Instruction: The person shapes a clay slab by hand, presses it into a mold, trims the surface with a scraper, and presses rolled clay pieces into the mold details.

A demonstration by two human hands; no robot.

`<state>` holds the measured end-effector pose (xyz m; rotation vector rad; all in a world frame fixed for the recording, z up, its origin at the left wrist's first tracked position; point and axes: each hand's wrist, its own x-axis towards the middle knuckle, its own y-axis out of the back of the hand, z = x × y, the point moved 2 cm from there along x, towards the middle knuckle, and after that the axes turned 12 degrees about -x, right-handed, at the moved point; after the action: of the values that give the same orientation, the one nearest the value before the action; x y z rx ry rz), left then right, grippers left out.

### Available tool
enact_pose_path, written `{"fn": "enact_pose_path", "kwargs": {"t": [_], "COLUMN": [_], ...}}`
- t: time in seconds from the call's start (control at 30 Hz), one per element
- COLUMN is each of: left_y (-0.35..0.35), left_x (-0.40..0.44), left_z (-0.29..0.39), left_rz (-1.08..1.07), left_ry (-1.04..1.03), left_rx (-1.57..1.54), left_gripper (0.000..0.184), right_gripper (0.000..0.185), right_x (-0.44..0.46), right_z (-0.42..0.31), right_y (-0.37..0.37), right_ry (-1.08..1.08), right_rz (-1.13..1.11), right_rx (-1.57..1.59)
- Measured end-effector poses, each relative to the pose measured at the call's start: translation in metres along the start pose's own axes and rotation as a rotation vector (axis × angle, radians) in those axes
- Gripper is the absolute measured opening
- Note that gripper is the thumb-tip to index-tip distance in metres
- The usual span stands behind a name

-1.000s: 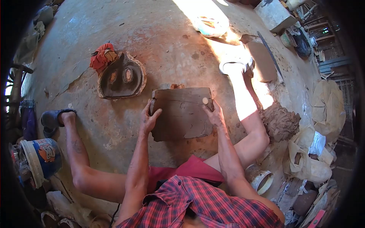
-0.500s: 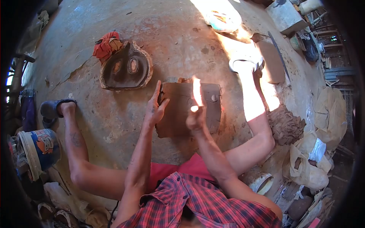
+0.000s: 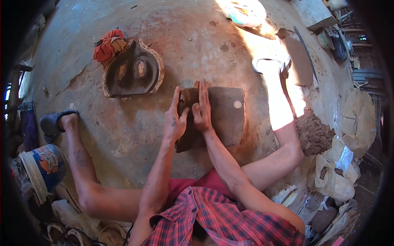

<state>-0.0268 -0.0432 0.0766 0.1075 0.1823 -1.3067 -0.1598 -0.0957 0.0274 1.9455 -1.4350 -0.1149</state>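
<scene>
A flat, dark brown clay slab (image 3: 227, 123) lies on the floor in front of me, with cracks in its surface and a pale round spot near its right side. My left hand (image 3: 175, 122) is at the slab's left edge, fingers stretched forward and thumb apart. Upright on its edge, my right hand (image 3: 202, 112) rests on the left part of the slab, fingers extended. A strip of clay (image 3: 188, 97) shows between the two hands; whether it is lifted or folded I cannot tell. Part of the slab's left side is hidden under my hands.
A dark, rough-rimmed mould (image 3: 133, 88) with two oval lumps sits ahead left, a red cloth (image 3: 108, 47) against it. A clay heap (image 3: 314, 133) lies by my right knee. A bucket (image 3: 45, 166) stands left; plastic bags (image 3: 332, 178) lie right. A bright bundle (image 3: 244, 12) is far ahead.
My right hand has moved left across the slab, closer to my left hand, and its fingers now point forward. The left hand stays at the left edge. The view has shifted slightly.
</scene>
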Motion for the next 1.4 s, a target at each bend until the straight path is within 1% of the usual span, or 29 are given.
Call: {"fn": "enact_pose_path", "kwargs": {"t": [0.1, 0.17, 0.23, 0.27, 0.3, 0.33, 0.37, 0.4, 0.43, 0.5, 0.53, 0.57, 0.6, 0.63, 0.67, 0.7, 0.8, 0.83, 0.9, 0.97, 1.0, 1.03, 1.13, 1.2, 1.23, 1.3, 1.33, 1.37, 1.4], "left_y": [-0.001, -0.001, -0.003, -0.003, -0.002, -0.003, -0.002, -0.002, -0.001, 0.002, 0.002, 0.000, -0.001, -0.003, -0.003, -0.001, 0.002, 0.002, 0.004, 0.003, 0.003, 0.004, 0.007, 0.008, 0.009, 0.009, 0.013, 0.016, 0.018], "left_x": [0.008, -0.010, -0.004, -0.002, 0.002, 0.002, 0.001, 0.005, 0.006, 0.001, 0.000, 0.001, 0.002, 0.003, 0.005, 0.003, 0.003, 0.002, -0.001, -0.005, 0.002, 0.003, 0.002, -0.002, 0.000, 0.000, 0.003, -0.007, -0.008], "left_z": [0.003, -0.008, -0.002, -0.002, -0.007, -0.002, -0.003, 0.000, -0.002, -0.012, -0.014, -0.014, -0.016, -0.022, -0.024, -0.024, -0.035, -0.031, -0.028, -0.031, -0.029, -0.032, -0.037, -0.037, -0.033, -0.039, -0.039, -0.044, -0.043], "left_rz": [0.022, 0.039, 0.060, 0.062, 0.072, 0.076, 0.060, 0.068, 0.076, 0.102, 0.102, 0.097, 0.104, 0.118, 0.138, 0.115, 0.137, 0.142, 0.114, 0.108, 0.118, 0.092, 0.096, 0.109, 0.119, 0.101, 0.090, 0.072, 0.070], "left_ry": [0.018, 0.087, -0.053, -0.071, -0.106, -0.127, 0.014, 0.002, 0.019, 0.075, 0.066, 0.042, 0.027, -0.056, -0.142, -0.086, -0.118, -0.099, -0.024, -0.046, -0.087, -0.047, -0.048, 0.004, 0.012, -0.052, -0.097, -0.081, -0.108], "left_rx": [0.052, 0.107, 0.077, 0.079, 0.093, 0.099, 0.092, 0.082, 0.117, 0.151, 0.114, 0.077, 0.081, 0.126, 0.177, 0.117, 0.183, 0.177, 0.136, 0.140, 0.140, 0.161, 0.156, 0.181, 0.211, 0.149, 0.093, 0.097, 0.098], "left_gripper": [0.082, 0.082, 0.083, 0.083, 0.083, 0.083, 0.084, 0.084, 0.084, 0.084, 0.085, 0.086, 0.086, 0.086, 0.086, 0.087, 0.087, 0.087, 0.088, 0.086, 0.085, 0.084, 0.088, 0.087, 0.087, 0.086, 0.085, 0.085, 0.082], "right_gripper": [0.082, 0.082, 0.081, 0.081, 0.081, 0.081, 0.082, 0.083, 0.084, 0.087, 0.087, 0.087, 0.085, 0.085, 0.085, 0.083, 0.082, 0.083, 0.081, 0.075, 0.075, 0.075, 0.076, 0.083, 0.083, 0.087, 0.089, 0.089, 0.084], "right_x": [0.032, 0.049, 0.050, 0.047, 0.047, 0.049, 0.056, 0.065, 0.076, 0.099, 0.088, 0.085, 0.080, 0.075, 0.090, 0.095, 0.103, 0.115, 0.103, 0.066, 0.082, 0.090, 0.087, 0.066, 0.044, 0.006, 0.008, -0.007, -0.009], "right_z": [-0.030, -0.043, -0.007, 0.014, 0.022, 0.025, 0.031, 0.035, 0.031, -0.020, -0.015, -0.005, 0.029, 0.064, 0.054, 0.039, 0.016, -0.005, -0.007, 0.048, 0.042, 0.035, 0.002, -0.037, -0.036, -0.007, -0.007, -0.009, -0.018], "right_y": [0.026, 0.032, 0.007, -0.006, -0.012, -0.012, -0.013, -0.012, -0.004, 0.022, 0.012, 0.002, -0.013, -0.027, -0.026, -0.022, -0.005, 0.009, 0.001, -0.028, -0.024, -0.022, 0.006, 0.024, 0.020, 0.001, -0.005, -0.006, -0.002], "right_ry": [0.038, 0.104, 0.023, -0.041, -0.089, -0.149, -0.168, -0.183, -0.126, -0.030, -0.055, -0.149, -0.115, -0.061, -0.036, -0.113, -0.223, -0.114, -0.019, 0.049, 0.072, 0.019, -0.068, 0.090, 0.079, 0.100, 0.113, 0.088, 0.083], "right_rz": [0.114, 0.155, 0.116, 0.062, 0.043, 0.043, 0.074, 0.109, 0.148, 0.178, 0.163, 0.141, 0.057, -0.011, 0.005, 0.029, 0.118, 0.180, 0.199, 0.036, 0.058, 0.113, 0.148, 0.221, 0.221, 0.080, 0.009, 0.011, 0.032], "right_rx": [0.110, 0.231, 0.152, 0.034, 0.012, 0.063, 0.230, 0.398, 0.548, 0.679, 0.689, 0.593, 0.284, -0.024, -0.017, 0.143, 0.412, 0.456, 0.474, -0.267, -0.267, -0.084, 0.125, 0.160, 0.158, -0.040, -0.134, -0.137, -0.086]}}
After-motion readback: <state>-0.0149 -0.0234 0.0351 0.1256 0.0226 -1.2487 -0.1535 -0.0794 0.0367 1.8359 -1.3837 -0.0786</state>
